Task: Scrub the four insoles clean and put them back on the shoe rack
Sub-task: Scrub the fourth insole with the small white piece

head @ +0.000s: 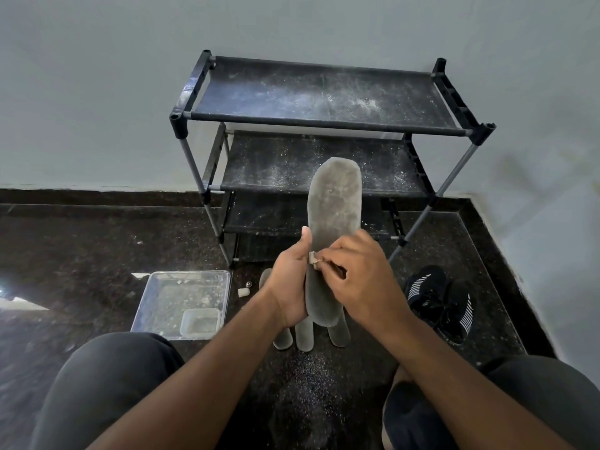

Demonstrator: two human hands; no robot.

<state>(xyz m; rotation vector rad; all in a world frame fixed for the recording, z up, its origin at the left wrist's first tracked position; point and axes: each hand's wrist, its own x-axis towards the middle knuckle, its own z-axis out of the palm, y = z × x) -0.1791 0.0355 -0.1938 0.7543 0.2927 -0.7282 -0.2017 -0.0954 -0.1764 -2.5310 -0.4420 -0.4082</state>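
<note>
- The right hand (354, 274) has its fingers (328, 254) curled round a small pale scrubbing piece (314, 258), pinching it against the face of the held insole (332, 222). What the piece is cannot be told.
- The left hand (290, 284) grips the same insole from the left edge and from behind near its lower half, thumb lying up along that edge.
- The insole stands nearly upright, its long axis running away from the person. Most of its grey length rises above both hands, so the unscrubbed run lies upward from the scrubbing fingers.
- Judged from this, the next strokes call for the right hand to travel up the long axis while the left steadies.
- Three other insoles (305, 336) lie on the floor (97, 248) just beneath the hands.
- The shoe rack (324, 125) stands straight ahead against the wall, its dusty shelves bare of insoles.
- A clear tray (181, 303) sits to the left on the floor, a black shoe (438, 303) to the right.
</note>
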